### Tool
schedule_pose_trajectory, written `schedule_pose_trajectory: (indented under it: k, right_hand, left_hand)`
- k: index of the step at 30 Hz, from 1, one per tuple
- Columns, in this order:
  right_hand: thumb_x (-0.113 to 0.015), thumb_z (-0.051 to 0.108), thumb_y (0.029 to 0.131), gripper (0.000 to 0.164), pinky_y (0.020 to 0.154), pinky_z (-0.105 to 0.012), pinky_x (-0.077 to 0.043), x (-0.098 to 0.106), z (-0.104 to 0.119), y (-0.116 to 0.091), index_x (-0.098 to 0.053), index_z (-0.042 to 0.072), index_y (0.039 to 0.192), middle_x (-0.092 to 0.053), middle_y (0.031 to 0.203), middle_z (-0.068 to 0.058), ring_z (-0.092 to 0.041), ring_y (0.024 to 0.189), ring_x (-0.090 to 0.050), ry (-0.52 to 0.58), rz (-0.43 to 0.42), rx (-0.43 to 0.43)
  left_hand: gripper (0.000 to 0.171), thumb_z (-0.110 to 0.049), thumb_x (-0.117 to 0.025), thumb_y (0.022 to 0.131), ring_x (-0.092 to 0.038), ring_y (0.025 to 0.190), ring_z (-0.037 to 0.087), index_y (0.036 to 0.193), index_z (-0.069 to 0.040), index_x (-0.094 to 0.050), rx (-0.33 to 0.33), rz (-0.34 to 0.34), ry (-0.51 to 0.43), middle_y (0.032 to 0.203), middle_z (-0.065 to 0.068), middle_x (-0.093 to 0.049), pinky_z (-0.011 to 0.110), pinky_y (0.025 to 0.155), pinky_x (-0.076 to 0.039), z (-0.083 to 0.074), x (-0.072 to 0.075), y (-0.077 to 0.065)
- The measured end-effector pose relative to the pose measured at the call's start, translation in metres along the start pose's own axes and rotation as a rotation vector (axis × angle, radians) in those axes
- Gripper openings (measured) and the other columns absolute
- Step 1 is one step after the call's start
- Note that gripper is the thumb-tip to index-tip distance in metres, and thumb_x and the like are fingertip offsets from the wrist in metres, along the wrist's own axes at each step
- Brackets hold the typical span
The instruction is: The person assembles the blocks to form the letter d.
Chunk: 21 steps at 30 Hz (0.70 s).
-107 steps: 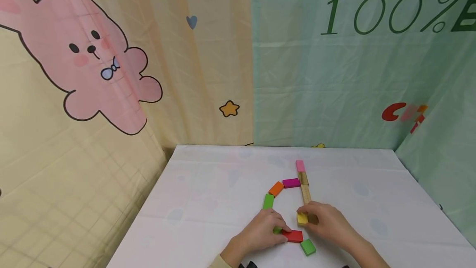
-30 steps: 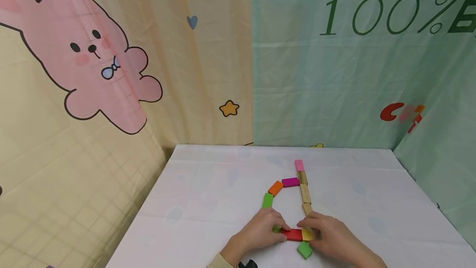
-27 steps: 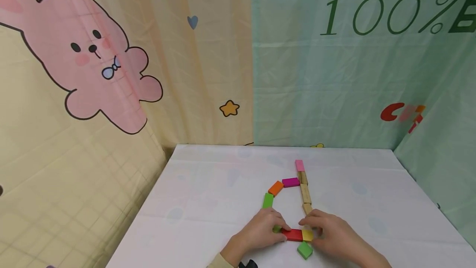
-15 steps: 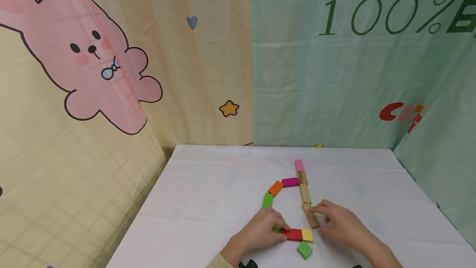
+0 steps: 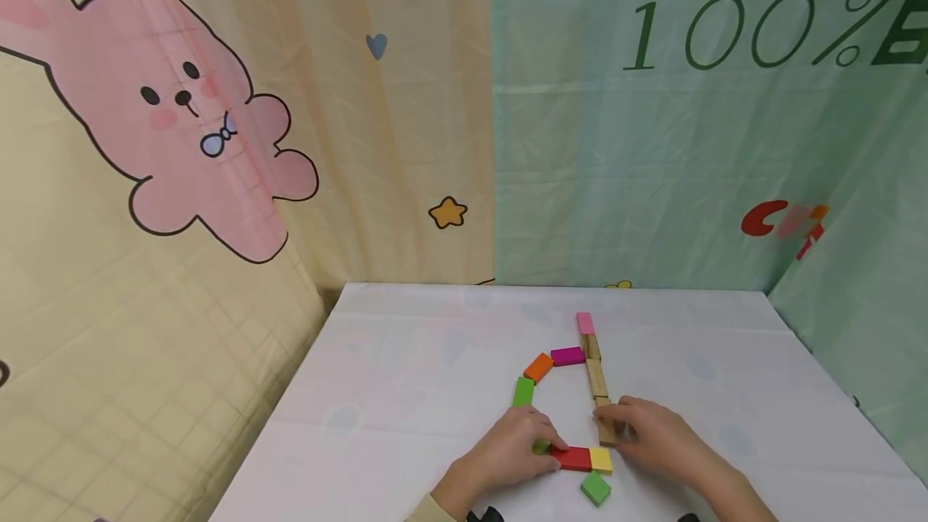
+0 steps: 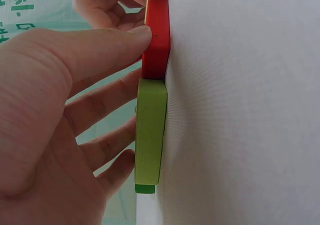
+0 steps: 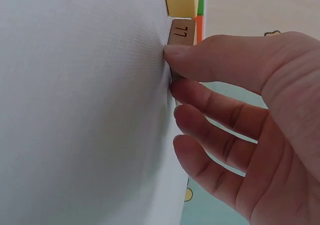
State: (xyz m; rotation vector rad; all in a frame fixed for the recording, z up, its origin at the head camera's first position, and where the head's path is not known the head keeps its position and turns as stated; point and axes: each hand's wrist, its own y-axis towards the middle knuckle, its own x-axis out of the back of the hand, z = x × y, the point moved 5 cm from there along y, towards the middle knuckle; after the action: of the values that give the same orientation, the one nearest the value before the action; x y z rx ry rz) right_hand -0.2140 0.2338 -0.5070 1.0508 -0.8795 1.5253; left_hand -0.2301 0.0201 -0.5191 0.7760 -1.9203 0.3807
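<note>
My left hand (image 5: 510, 445) pinches the red block (image 5: 575, 458) between thumb and fingers. In the left wrist view an olive-green block (image 6: 151, 132) touches that block's end, beside my spread fingers. My right hand (image 5: 660, 439) holds the lowest plain wooden block (image 5: 606, 431) by its sides; the right wrist view shows dark marks on this block's end. Just below it a yellow block (image 5: 600, 460) meets the red one's right end. A green block (image 5: 596, 489) lies turned at an angle below the yellow. My left hand partly hides the olive-green block in the head view.
Up the right side run more wooden blocks (image 5: 596, 378), topped by a pink block (image 5: 585, 323). A magenta block (image 5: 568, 356), an orange block (image 5: 539, 367) and a bright green block (image 5: 524, 391) curve down the left. All lie on the white table (image 5: 406, 361).
My right hand set the yellow block against the red one's right end, let go and moved up to the lowest wooden block, which now stands straighter, its lower end shifted left. My left hand stayed.
</note>
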Motion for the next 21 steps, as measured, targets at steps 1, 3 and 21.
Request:
schedule_pose_trajectory:
  k: [1,3,21]
  right_hand:
    - [-0.089,0.02,0.075,0.043,0.067,-0.028,-0.046,0.0,0.0005,0.0006,-0.074,0.033,0.113,-0.05,0.079,0.016,-0.008,0.073,-0.047,0.0,-0.004,0.0]
    - [-0.09,0.021,0.074,0.043,0.068,-0.029,-0.047,0.0002,0.0013,0.0012,-0.075,0.033,0.113,-0.051,0.079,0.017,-0.008,0.074,-0.047,-0.007,-0.011,0.0]
    - [-0.089,0.019,0.074,0.044,0.063,-0.023,-0.046,0.0012,-0.0024,0.0029,-0.074,0.04,0.11,-0.051,0.087,0.016,-0.008,0.076,-0.048,-0.004,-0.032,0.02]
  left_hand:
    - [0.021,-0.032,-0.08,0.088,-0.048,0.105,-0.002,0.108,-0.036,-0.078,0.001,0.001,0.001,0.099,-0.028,-0.061,0.024,0.091,-0.045,-0.0001,0.0001,0.0]
    - [0.021,-0.032,-0.08,0.088,-0.048,0.105,-0.002,0.108,-0.036,-0.078,0.0,0.002,0.004,0.099,-0.028,-0.061,0.024,0.09,-0.045,-0.0002,0.0002,0.0001]
    - [0.02,-0.032,-0.08,0.088,-0.048,0.105,-0.003,0.107,-0.036,-0.078,-0.027,-0.017,0.018,0.099,-0.029,-0.061,0.022,0.09,-0.045,-0.0016,0.0011,-0.0002]
